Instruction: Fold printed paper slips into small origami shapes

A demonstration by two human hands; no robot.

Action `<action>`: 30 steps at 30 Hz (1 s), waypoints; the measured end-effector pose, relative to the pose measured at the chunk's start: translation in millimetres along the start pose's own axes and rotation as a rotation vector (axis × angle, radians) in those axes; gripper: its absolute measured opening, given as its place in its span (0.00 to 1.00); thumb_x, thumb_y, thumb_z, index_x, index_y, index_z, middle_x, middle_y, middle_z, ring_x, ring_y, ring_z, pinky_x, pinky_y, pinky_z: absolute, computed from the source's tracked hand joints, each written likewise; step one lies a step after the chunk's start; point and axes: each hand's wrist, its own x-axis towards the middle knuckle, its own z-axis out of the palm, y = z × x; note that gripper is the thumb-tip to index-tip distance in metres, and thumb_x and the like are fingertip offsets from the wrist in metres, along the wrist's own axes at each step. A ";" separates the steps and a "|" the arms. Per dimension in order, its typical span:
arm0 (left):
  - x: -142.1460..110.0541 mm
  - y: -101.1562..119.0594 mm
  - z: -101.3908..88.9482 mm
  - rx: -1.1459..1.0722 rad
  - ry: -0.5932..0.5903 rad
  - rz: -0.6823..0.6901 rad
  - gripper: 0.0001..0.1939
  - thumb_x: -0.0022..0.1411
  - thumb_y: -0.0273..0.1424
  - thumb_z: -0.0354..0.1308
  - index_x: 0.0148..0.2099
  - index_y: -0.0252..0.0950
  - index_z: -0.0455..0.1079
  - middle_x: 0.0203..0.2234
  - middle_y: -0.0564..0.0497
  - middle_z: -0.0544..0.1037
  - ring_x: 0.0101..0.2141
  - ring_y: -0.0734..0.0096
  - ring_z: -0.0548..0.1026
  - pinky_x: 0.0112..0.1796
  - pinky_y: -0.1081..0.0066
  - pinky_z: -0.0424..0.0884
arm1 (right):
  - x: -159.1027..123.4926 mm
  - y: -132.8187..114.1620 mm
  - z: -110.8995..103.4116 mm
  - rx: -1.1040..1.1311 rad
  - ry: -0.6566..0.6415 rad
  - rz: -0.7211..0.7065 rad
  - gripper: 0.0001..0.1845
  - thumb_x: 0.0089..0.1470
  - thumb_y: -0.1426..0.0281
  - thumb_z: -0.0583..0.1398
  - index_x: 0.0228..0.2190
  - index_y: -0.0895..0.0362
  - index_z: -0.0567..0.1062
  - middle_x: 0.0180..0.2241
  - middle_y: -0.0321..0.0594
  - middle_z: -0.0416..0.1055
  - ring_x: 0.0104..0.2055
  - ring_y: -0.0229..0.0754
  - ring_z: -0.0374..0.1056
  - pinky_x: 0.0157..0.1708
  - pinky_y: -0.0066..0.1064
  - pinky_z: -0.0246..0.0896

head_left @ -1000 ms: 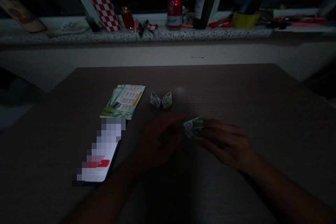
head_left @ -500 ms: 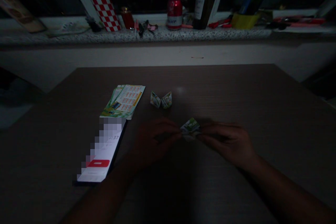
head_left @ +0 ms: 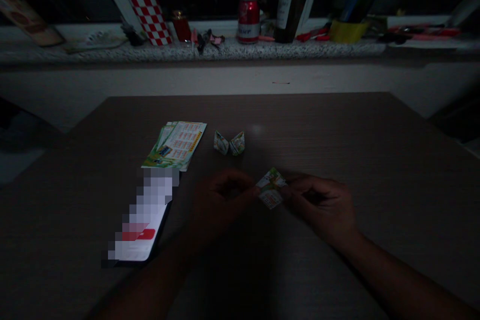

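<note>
A small folded piece of printed paper is held just above the dark wooden table, near its middle. My left hand pinches its left edge and my right hand pinches its right edge, fingers closed on it. Two finished folded paper shapes sit side by side on the table just beyond my hands. The light is dim, so finger detail is hard to see.
A stack of printed leaflets lies to the left, with a lit phone in front of it. On the stone windowsill stand a red can, a dark bottle, a red-checked roll and assorted clutter.
My left hand came over and took the paper's left edge. Both hands then turned the piece, so a paler printed face now shows toward me.
</note>
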 end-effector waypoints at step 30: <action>-2.3 6.0 2.0 0.192 -0.218 0.138 0.05 0.59 0.30 0.61 0.31 0.35 0.75 0.25 0.53 0.78 0.27 0.74 0.74 0.30 0.75 0.66 | -0.4 -1.7 3.6 0.074 -0.136 0.094 0.02 0.48 0.73 0.66 0.28 0.57 0.81 0.23 0.38 0.80 0.22 0.38 0.75 0.20 0.23 0.69</action>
